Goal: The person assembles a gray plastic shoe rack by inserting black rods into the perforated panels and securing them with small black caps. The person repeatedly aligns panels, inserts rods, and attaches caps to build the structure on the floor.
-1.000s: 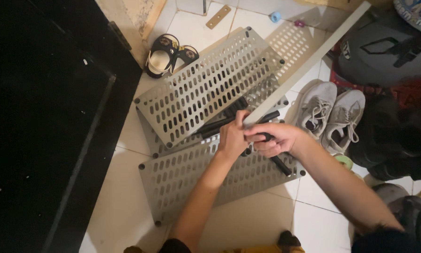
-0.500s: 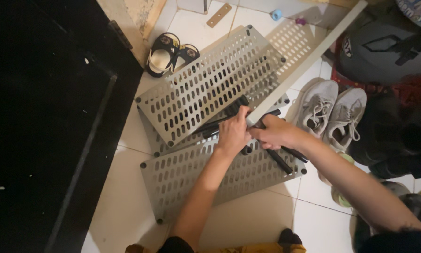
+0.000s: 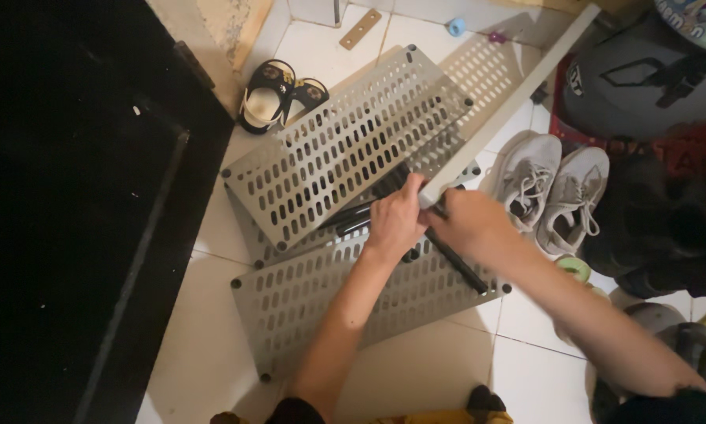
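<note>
Two hands meet at the middle of the view, both at the lower end of a long white bar (image 3: 510,98) that runs from there up toward one o'clock, its far end near the top edge. The left hand (image 3: 396,222) has its fingers curled round that lower end, thumb lying up along the bar. The right hand (image 3: 469,222) sits just at three o'clock of the left, touching it, fingers folded in; it appears to close on a black rod (image 3: 455,263) that slants away toward five o'clock, though the grip itself is hidden behind the knuckles.

Under the hands lie several grey perforated metal shelves on the tiled floor (image 3: 416,377). The upper shelf (image 3: 345,145) tilts toward eleven o'clock, overlapping the others; the lower shelf (image 3: 321,294) spreads toward seven o'clock. More black rods (image 3: 361,213) lie between the shelves, just at nine o'clock of the left hand.

At three o'clock, beside the right forearm, stands a pair of grey sneakers (image 3: 553,188). At eleven o'clock, near the corner of the upper shelf, sits a pair of small dark sandals (image 3: 282,90). A dark helmet (image 3: 643,78) fills the two o'clock corner, and a black mat (image 3: 62,220) covers the whole nine o'clock side.
</note>
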